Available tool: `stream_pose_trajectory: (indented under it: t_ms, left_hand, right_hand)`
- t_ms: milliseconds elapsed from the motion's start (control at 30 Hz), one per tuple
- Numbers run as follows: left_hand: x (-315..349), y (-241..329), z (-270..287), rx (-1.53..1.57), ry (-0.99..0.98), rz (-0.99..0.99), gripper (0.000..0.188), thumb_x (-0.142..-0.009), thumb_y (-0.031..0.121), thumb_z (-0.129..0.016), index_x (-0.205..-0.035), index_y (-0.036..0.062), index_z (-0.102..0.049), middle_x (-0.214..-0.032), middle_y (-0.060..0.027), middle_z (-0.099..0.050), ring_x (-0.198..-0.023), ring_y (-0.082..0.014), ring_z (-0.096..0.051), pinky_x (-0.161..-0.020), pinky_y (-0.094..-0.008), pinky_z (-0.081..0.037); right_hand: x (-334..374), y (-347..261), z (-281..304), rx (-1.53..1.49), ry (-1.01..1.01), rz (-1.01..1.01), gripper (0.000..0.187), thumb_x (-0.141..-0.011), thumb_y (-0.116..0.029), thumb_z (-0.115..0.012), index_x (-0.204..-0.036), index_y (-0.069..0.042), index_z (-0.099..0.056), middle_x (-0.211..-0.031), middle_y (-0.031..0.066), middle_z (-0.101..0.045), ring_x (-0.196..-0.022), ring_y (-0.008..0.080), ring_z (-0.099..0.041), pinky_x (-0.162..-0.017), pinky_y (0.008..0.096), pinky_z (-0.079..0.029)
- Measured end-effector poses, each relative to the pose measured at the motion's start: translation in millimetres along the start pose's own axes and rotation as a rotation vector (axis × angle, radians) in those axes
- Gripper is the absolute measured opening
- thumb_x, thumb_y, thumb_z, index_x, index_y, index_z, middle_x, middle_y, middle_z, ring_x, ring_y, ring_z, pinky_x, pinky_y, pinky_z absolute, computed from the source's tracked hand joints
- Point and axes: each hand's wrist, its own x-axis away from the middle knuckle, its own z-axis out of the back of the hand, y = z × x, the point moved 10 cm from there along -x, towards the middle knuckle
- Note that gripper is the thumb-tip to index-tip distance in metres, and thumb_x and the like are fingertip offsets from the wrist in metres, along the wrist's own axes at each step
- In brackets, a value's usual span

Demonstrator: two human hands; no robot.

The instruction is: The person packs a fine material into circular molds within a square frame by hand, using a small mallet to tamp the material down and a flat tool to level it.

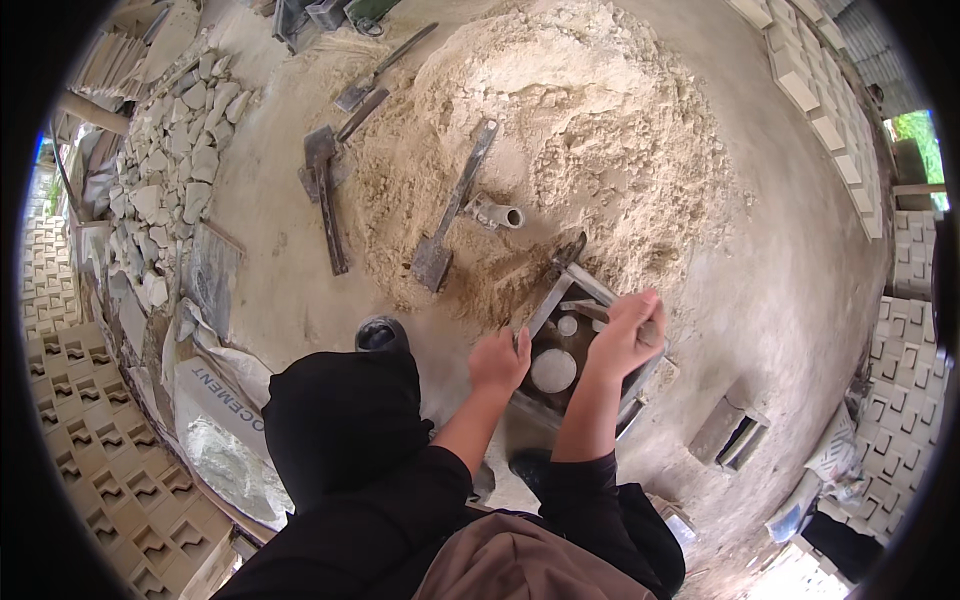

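Note:
A dark rectangular metal mould point(549, 308) stands tilted on the floor between my feet and a heap of sandy mix. Inside it are a round pale disc point(553, 371) and a smaller round piece point(568, 326). My left hand point(500, 360) is closed at the mould's left edge; its fingertips are partly hidden. On the right side, my right hand point(625, 335) is closed round what looks like a short handle or the rim of the mould. Its palm side is out of sight. Beyond the mould's far corner lies a dark tool end point(570, 250).
The sandy heap point(590, 100) fills the far middle. On it lie a flat-bladed tool point(455, 215) and a short pipe point(497, 213); a hammer-like tool point(325, 200) rests left. Rubble point(165, 170), a powder sack point(225, 420), a hollow block point(730, 435) and stacked blocks point(825, 120) surround the floor.

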Motion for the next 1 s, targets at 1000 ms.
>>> stream_pose_trajectory:
  t_ms: [1000]
  left_hand:
    - [1.7, 10.4, 3.7, -0.004, -0.055, 0.038, 0.043, -0.086, 0.043, -0.036, -0.075, 0.0058, -0.055, -0.070, -0.0172, -0.059, -0.070, -0.0355, -0.057, -0.062, -0.0460, -0.045]
  right_hand:
    - [14.1, 9.7, 42.6, -0.096, -0.172, 0.010, 0.014, -0.089, -0.006, -0.039, -0.075, -0.004, -0.036, -0.067, 0.0065, -0.044, -0.061, 0.0109, -0.040, -0.054, 0.0232, -0.033]
